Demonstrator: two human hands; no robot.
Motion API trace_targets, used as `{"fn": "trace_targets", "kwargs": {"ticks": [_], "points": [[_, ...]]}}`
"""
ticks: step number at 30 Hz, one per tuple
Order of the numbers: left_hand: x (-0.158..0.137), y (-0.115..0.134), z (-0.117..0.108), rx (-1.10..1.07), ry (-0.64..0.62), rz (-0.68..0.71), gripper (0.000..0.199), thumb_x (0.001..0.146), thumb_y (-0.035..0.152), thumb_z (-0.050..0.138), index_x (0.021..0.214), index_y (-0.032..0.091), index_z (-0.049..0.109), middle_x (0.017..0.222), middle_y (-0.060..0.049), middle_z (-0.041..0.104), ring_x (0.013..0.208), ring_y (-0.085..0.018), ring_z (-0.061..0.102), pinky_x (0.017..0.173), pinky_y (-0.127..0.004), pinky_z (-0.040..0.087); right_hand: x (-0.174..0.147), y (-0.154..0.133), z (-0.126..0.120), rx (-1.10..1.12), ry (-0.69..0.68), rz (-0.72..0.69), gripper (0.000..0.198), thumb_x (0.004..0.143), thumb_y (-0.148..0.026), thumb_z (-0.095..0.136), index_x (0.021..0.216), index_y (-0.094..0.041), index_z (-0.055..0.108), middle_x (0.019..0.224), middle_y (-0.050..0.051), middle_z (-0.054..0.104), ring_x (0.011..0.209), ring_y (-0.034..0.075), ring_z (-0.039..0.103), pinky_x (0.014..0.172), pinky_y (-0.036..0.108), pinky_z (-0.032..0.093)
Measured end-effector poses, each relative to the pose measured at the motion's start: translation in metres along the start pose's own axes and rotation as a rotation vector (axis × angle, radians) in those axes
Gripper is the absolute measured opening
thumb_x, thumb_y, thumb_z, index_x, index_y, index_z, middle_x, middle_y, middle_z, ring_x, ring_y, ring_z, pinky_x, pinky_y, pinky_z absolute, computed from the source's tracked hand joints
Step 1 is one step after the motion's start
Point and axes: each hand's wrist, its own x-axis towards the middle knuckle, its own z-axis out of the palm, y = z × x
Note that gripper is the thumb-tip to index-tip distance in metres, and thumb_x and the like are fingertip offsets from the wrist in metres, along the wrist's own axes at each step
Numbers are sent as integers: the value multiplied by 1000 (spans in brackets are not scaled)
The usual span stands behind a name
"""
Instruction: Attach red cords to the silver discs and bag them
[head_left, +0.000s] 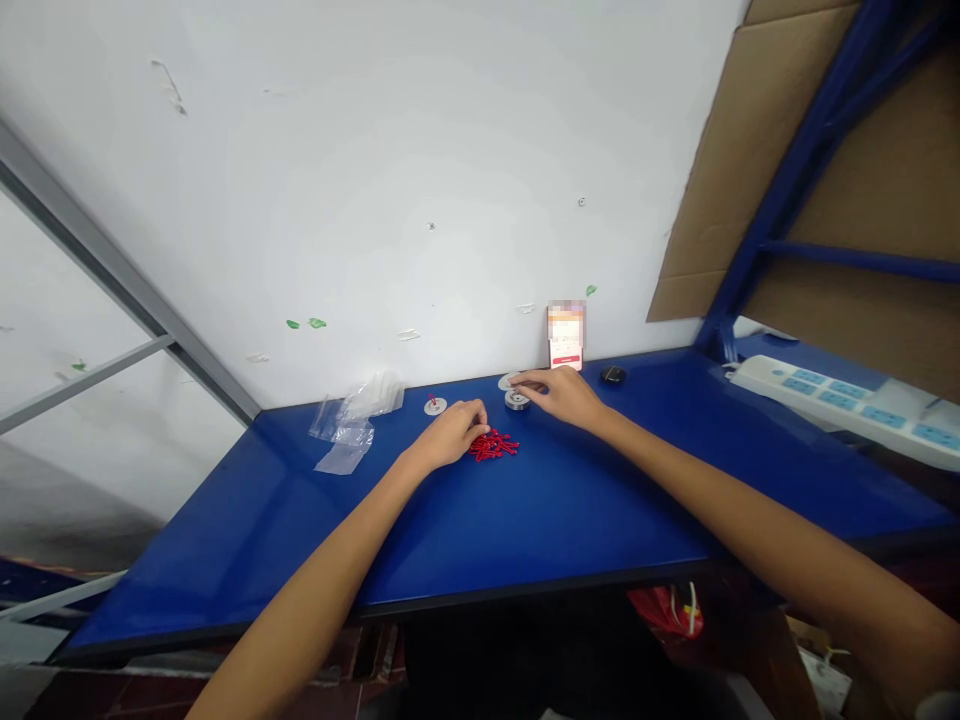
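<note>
A white wall (465, 120) is marked by scuffs (171, 88), green flecks (317, 323) and two small fixings (582, 202). Against it is set a blue table (562, 530), by whose glossy surface pale light is reflected; its front is edged in black. The left side is crossed by a grey frame (97, 218). On the right, cardboard (697, 190) is partly covered by a blue frame (806, 150). Reddish tiles (150, 695) are seen at lower left, and the space beneath the table is sunk in shadow.
</note>
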Motion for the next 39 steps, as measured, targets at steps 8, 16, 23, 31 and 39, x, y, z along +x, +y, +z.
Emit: {"fn": "trace_targets", "kwargs": {"ticks": [8, 16, 23, 31, 39], "points": [[-1, 0, -2, 20, -17, 66, 15, 104, 28, 61, 115, 22, 69, 107, -7, 71, 102, -25, 65, 92, -39, 50, -2, -1, 8, 90, -34, 21, 25, 102, -32, 66, 120, -30, 82, 109, -2, 85, 88, 21, 82, 81, 32, 64], [-1, 8, -8, 79, 56, 121, 17, 105, 27, 59, 104, 24, 76, 111, -8, 66, 106, -25, 61, 99, -40, 49, -3, -10, 3, 18, 20, -35, 24, 103, -31, 65, 119, -30, 82, 111, -3, 85, 86, 19, 81, 78, 28, 60], [-1, 20, -19, -308, 208, -134, 22, 107, 40, 55, 106, 23, 68, 80, 1, 66, 65, -14, 59, 67, -29, 50, -4, -11, 2, 52, -31, -24, 27, 106, -29, 61, 124, -32, 81, 104, -3, 86, 88, 19, 82, 80, 28, 61], [4, 12, -13, -693, 286, -243, 27, 93, 42, 74, 95, 17, 65, 86, -6, 73, 73, -17, 74, 66, -29, 61, -5, -13, 14, 337, -68, 44, 30, 95, -24, 70, 122, -30, 82, 112, -1, 84, 100, 24, 83, 100, 42, 66], [2, 18, -12, -458, 390, -131, 22, 94, 39, 74, 104, 20, 77, 88, -6, 79, 81, -19, 76, 78, -32, 61, -4, -31, 30, 780, -61, 361, 33, 89, -42, 80, 111, -18, 83, 107, 11, 84, 98, 28, 83, 89, 42, 71]]}}
